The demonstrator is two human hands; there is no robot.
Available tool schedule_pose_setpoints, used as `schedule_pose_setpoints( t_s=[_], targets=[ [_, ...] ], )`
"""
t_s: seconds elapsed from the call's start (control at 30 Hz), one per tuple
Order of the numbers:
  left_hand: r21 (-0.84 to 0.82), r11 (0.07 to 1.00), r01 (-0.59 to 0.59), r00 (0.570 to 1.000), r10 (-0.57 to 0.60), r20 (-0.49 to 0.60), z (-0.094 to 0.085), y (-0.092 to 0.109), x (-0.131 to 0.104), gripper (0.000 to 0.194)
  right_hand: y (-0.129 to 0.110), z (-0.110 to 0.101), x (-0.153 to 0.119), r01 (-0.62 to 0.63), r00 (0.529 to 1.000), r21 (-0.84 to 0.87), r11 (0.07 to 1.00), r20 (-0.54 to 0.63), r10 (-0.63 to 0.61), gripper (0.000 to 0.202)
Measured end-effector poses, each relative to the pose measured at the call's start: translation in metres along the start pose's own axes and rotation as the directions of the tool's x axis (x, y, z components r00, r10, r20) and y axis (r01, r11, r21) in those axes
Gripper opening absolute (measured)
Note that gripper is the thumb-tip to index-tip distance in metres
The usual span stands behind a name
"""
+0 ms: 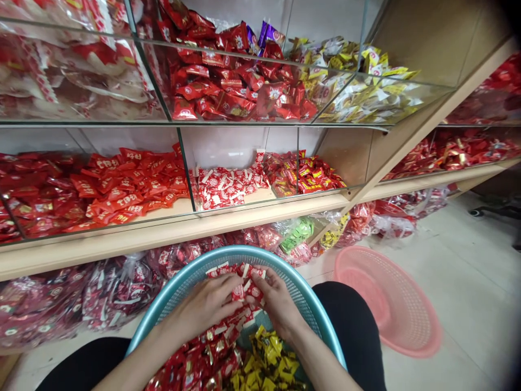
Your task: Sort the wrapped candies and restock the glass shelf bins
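Observation:
A teal plastic basket rests between the person's knees. In it lie red-and-white wrapped candies, dark red candies and yellow-and-black ones. Over the basket, my left hand has its fingers bent around some red-and-white candies. Facing it, my right hand closes on more of the same candies, thumb and fingers pressed against them. The two hands are close together near the far side of the basket.
Glass-fronted shelves ahead hold piles of red, red-and-white and yellow-white candies. Bagged candies line the floor beneath. To the right, a pink basket sits on the tiled floor.

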State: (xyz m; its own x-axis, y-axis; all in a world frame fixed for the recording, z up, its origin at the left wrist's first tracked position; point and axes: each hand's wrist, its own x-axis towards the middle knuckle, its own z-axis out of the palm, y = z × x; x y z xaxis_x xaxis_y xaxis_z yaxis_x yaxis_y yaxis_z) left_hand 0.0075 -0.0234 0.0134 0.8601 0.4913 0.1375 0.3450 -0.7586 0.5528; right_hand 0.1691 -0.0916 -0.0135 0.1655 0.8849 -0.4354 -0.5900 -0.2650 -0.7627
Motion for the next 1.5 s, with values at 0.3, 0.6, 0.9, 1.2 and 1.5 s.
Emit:
schedule_pose_setpoints(
  t_s=[0.3,0.6,0.9,1.2,1.5],
  targets=[
    [-0.018,0.989,0.149,0.95,-0.149,-0.275,0.014,0.029,0.006,0.028,0.003,0.013,-0.008,-0.012,1.0,0.24,0.971,-0.001,0.012,0.041],
    [0.038,0.992,0.117,0.965,-0.105,-0.241,0.021,0.026,0.005,0.034,0.003,0.018,-0.008,0.038,0.999,0.315,0.948,0.012,-0.043,0.028],
    [0.002,0.991,0.137,0.958,-0.132,-0.254,0.027,0.017,0.006,0.034,0.006,0.018,-0.01,0.063,0.998,0.247,0.967,-0.008,-0.063,0.028],
    [-0.152,0.977,0.149,0.95,-0.184,-0.253,0.013,0.014,0.01,0.025,0.003,0.015,-0.009,0.081,0.997,0.224,0.971,-0.012,-0.08,0.029],
    [-0.36,0.881,0.307,0.903,-0.39,-0.183,0.0,0.009,0.009,0.025,0.003,0.015,-0.006,0.008,1.0,0.261,0.965,-0.009,-0.006,0.035]
  ],
)
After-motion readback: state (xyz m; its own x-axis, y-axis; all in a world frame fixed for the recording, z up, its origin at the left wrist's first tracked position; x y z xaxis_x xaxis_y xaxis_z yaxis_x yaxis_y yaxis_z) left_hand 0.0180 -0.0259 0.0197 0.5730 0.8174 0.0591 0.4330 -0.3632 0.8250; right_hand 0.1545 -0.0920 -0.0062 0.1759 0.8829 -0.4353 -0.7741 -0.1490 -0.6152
